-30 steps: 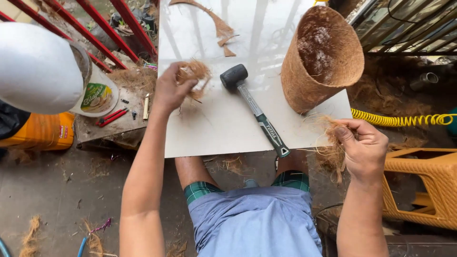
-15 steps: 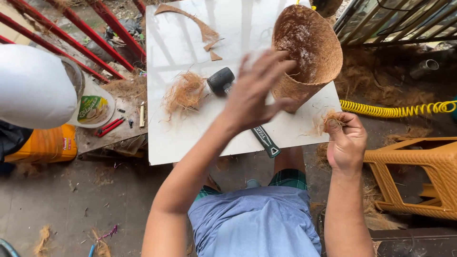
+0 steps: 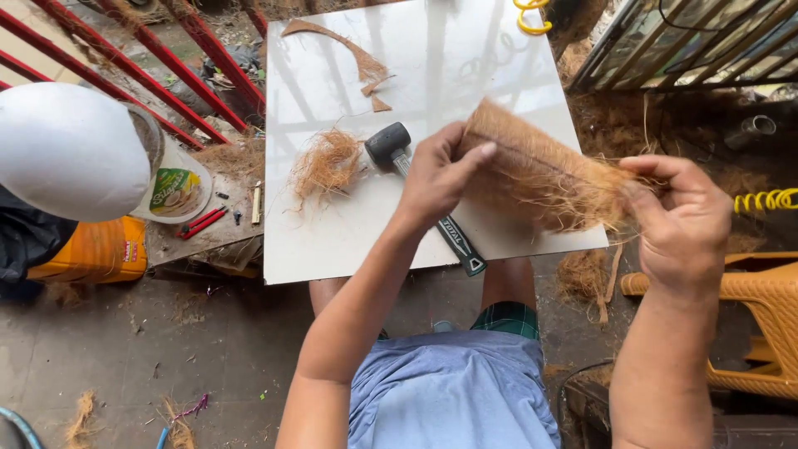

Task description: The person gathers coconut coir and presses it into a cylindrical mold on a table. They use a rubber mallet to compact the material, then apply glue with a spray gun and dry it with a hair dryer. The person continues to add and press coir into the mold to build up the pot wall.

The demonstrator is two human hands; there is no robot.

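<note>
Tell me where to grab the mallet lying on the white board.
Take the mallet by the handle end nearest the person, coming from the board's near edge. That end pokes out free below the left hand; the black head lies beside loose fibre.

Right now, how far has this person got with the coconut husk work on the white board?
Done, apparently: a loose tuft of pulled fibre lies on the white board, with stripped husk scraps near its far edge. In hand: the left hand and right hand hold a big husk piece between them. Left: that piece is still thick with fibre, and the rubber mallet lies idle.
</note>
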